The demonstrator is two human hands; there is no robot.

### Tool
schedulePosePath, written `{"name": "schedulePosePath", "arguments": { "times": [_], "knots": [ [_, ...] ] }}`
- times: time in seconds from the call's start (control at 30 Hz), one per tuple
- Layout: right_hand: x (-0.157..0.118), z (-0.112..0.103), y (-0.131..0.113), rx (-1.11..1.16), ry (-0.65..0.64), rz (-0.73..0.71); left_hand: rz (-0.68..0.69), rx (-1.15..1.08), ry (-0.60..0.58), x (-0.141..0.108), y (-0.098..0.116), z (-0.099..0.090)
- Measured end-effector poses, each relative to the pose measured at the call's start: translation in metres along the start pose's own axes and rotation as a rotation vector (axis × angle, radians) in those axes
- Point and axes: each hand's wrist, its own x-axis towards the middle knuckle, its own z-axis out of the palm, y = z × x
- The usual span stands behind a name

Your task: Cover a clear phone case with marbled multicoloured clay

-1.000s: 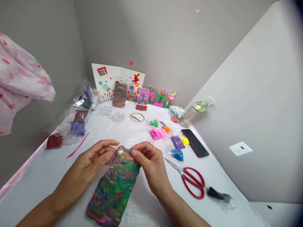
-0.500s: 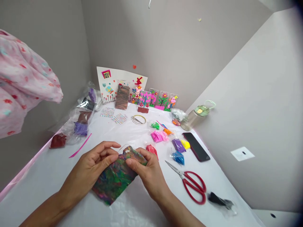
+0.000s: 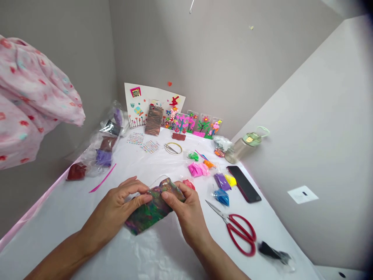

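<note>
Both hands hold a phone case (image 3: 148,214) coated with marbled green, purple and brown clay, tilted above the white table. A clear rim shows along its far edge. My left hand (image 3: 119,202) pinches the upper left edge between thumb and fingers. At the upper right corner, my right hand (image 3: 186,202) grips with its thumb on the clay face and its fingers behind. A bag of red clay (image 3: 189,184) lies just beyond the right fingers, partly hidden by them.
Red-handled scissors (image 3: 239,233), a bag of black clay (image 3: 275,254) and a phone (image 3: 244,184) lie on the right. Bagged clay (image 3: 103,157) lines the left edge near a pink strip (image 3: 102,178). Rhinestone sheets (image 3: 150,146), a bottle (image 3: 243,147) and decorated cases stand or lie farther back.
The phone case has tipped so its clay face looks shorter, and its near end has risen. Both hands keep their hold. The whole view has shifted slightly.
</note>
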Motion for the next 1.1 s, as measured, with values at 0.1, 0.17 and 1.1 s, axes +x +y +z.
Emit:
{"name": "schedulePosePath", "arguments": {
  "times": [0.1, 0.17, 1.1],
  "knots": [
    [0.001, -0.001, 0.000, -0.008, 0.032, -0.032, 0.002, -0.011, 0.037, 0.001, -0.001, 0.001],
    [0.002, -0.002, -0.001, -0.014, 0.048, -0.054, -0.031, -0.011, 0.085, 0.001, -0.001, 0.003],
    [0.003, -0.005, -0.001, -0.014, 0.074, -0.050, -0.102, -0.243, -0.150, 0.002, 0.000, -0.016]
  ]
}}
